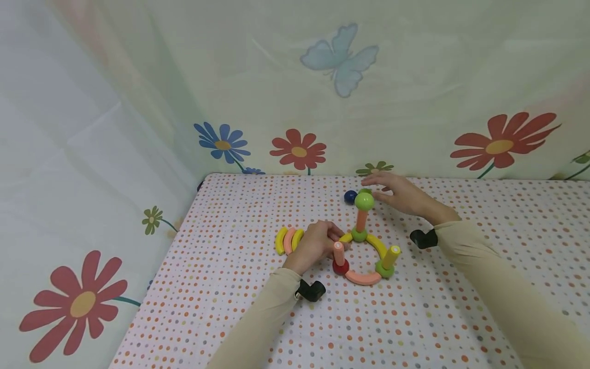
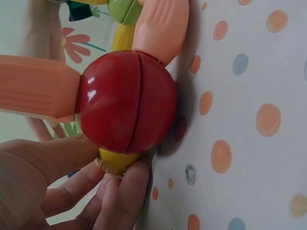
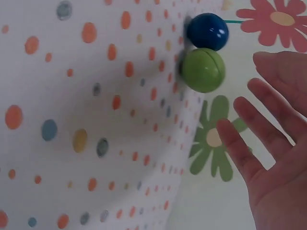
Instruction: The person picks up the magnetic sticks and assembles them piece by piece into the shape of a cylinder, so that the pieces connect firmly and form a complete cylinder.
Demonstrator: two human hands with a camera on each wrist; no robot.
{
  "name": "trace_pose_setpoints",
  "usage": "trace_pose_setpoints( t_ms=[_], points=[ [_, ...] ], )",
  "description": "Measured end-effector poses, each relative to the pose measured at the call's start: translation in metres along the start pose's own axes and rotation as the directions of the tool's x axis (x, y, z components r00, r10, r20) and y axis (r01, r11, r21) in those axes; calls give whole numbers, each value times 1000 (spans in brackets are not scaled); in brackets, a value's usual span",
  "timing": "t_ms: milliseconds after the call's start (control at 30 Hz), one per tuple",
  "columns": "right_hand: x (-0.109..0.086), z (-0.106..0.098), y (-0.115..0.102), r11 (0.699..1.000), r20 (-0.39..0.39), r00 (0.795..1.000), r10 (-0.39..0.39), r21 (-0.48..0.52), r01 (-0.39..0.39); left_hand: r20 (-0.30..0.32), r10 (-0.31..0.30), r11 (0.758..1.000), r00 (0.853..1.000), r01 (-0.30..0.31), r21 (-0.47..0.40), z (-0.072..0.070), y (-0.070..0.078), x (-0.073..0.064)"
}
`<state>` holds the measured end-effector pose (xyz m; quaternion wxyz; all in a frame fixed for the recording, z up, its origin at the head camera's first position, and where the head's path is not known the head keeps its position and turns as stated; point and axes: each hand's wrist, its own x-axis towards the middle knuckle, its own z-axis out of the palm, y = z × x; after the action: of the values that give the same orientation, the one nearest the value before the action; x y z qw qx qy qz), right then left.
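My left hand (image 1: 317, 245) pinches a yellow curved stick (image 2: 115, 162) beside the red ball (image 2: 117, 100), thumb on one side and fingertips on the other. Balls and curved sticks form a ring on the table. From the red ball an orange stick (image 1: 338, 253) stands up; a yellow stick (image 1: 391, 257) rises from a green ball (image 1: 384, 269). At the ring's back, a taller orange stick (image 1: 361, 221) carries a green ball (image 1: 364, 201). My right hand (image 1: 400, 195) hovers with fingers spread, holding nothing, near a loose green ball (image 3: 204, 70) and a blue ball (image 3: 207, 32).
Left of the ring lie several loose curved sticks, including a yellow one (image 1: 280, 241) and an orange one (image 1: 289, 241), partly behind my left hand. A dotted cloth covers the table (image 1: 221, 287). A flowered curtain (image 1: 405, 77) hangs along the back edge.
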<state>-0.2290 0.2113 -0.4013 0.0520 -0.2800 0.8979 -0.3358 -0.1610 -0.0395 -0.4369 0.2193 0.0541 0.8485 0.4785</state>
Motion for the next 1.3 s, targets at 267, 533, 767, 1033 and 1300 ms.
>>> trace_pose_setpoints(
  t_ms=[267, 533, 767, 1033, 1300],
  points=[
    [-1, 23, 8, 998, 14, 998, 55, -36, -55, -7, -14, 1000, 1000, 14, -8, 3, 2, -1],
    [-18, 24, 4, 992, 21, 994, 111, -66, -109, -17, 1, 1000, 1000, -1, 20, 0, 2, -4],
    [-44, 23, 0, 995, 51, 996, 75, -68, -72, -17, -7, 1000, 1000, 8, 17, -1, 1, -3],
    [-63, 25, -5, 995, 54, 996, 64, -74, -60, -10, -46, 999, 999, 46, 6, 1, 2, -3],
    [-82, 23, -13, 994, -17, 996, 83, -72, -84, -9, -42, 999, 999, 42, 13, 3, 3, -2]
  ],
)
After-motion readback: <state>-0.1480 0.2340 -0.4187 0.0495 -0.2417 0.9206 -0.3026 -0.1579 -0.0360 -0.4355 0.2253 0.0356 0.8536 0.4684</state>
